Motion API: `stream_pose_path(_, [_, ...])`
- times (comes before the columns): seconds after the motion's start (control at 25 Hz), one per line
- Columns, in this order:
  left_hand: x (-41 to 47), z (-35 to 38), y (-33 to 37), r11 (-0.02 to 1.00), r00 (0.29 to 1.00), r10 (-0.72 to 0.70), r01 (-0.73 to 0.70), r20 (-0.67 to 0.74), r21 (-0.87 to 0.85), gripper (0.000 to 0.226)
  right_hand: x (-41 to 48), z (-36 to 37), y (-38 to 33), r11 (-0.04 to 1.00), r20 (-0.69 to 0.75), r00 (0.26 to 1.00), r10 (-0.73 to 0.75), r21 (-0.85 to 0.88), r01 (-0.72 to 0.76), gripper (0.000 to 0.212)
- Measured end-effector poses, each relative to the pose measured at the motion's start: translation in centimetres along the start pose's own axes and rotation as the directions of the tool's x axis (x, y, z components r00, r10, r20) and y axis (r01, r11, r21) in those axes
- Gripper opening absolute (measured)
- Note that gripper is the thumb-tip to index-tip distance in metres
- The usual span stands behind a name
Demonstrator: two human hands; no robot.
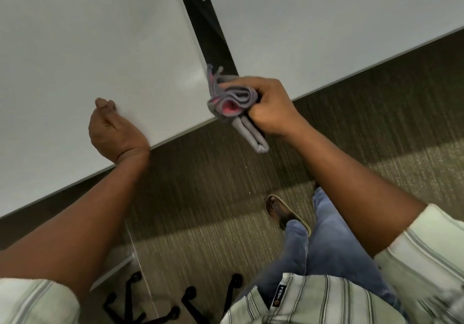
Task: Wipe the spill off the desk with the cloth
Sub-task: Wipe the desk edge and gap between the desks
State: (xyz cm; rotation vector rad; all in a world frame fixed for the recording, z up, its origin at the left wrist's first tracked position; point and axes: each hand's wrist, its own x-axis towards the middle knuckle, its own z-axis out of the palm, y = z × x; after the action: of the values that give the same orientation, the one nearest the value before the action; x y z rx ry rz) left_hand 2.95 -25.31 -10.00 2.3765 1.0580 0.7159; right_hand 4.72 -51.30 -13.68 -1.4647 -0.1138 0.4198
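Observation:
My right hand (268,106) grips a bunched grey cloth (232,98) with a pink inner side, just off the near right corner of the white desk (88,47). Part of the cloth hangs down over the floor. My left hand (113,130) rests on the desk's front edge with its fingers curled in and nothing in it. I can make out no spill on the desk surface; there is only a faint sheen near the corner by the cloth.
A second white desk (326,22) stands to the right, separated by a dark narrow gap (211,22). Below is striped carpet (200,185), my jeans leg and sandalled foot (281,213), and a black chair base with castors (155,306).

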Motion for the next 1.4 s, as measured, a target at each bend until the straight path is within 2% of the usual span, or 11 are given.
stream_pose_path(0.2, [0.1,0.0,-0.1,1.000,1.000,0.001,-0.001,0.005,0.020,0.047,4.7,0.8,-2.1,1.000,-0.123,0.992,-0.018,-0.006,0.017,0.049])
stream_pose_path(0.36, [0.1,0.0,-0.1,1.000,1.000,0.001,-0.001,0.014,-0.010,0.046,1.4,2.1,-1.5,0.998,-0.145,0.989,0.022,-0.063,-0.032,0.046])
stream_pose_path(0.48, [0.0,-0.1,0.1,0.999,1.000,-0.026,0.026,-0.001,-0.020,0.043,-2.1,3.7,-0.5,0.996,-0.237,0.969,-0.069,-0.076,0.052,0.040])
stream_pose_path(0.64, [-0.4,-0.3,1.1,1.000,0.999,-0.020,0.021,0.028,-0.006,0.042,-5.4,6.2,0.4,0.995,-0.396,0.914,-0.092,-0.016,0.094,0.039])
stream_pose_path(0.88, [-0.4,-0.6,1.0,1.000,0.999,-0.016,0.017,0.049,-0.024,0.036,-7.2,9.9,0.0,0.982,-0.559,0.811,-0.173,-0.161,0.098,0.048])
stream_pose_path(1.0, [-0.1,-0.4,0.5,0.999,0.999,-0.005,0.006,0.045,-0.032,0.045,-6.3,11.3,-0.6,0.982,-0.678,0.714,-0.173,-0.175,0.072,0.043])
stream_pose_path(1.08, [0.0,-0.5,0.6,0.999,0.999,-0.013,0.014,0.036,-0.033,0.045,-5.2,12.0,-1.1,0.991,-0.767,0.630,-0.122,-0.127,0.037,0.038])
stream_pose_path(1.2, [-0.2,-0.7,1.1,0.999,0.999,-0.018,0.020,0.048,-0.027,0.036,-4.1,12.7,-1.6,0.999,-0.838,0.544,-0.032,-0.045,-0.012,0.032])
stream_pose_path(1.28, [-0.1,-0.7,0.9,1.000,0.998,-0.016,0.017,0.053,-0.024,0.039,-3.8,12.5,-1.4,0.998,-0.851,0.523,0.057,0.056,-0.017,0.026])
stream_pose_path(1.4, [0.1,-0.5,0.4,1.000,0.999,-0.001,0.001,0.054,-0.005,0.047,-3.6,11.8,-1.6,0.945,-0.797,0.546,0.257,0.325,0.030,0.027])
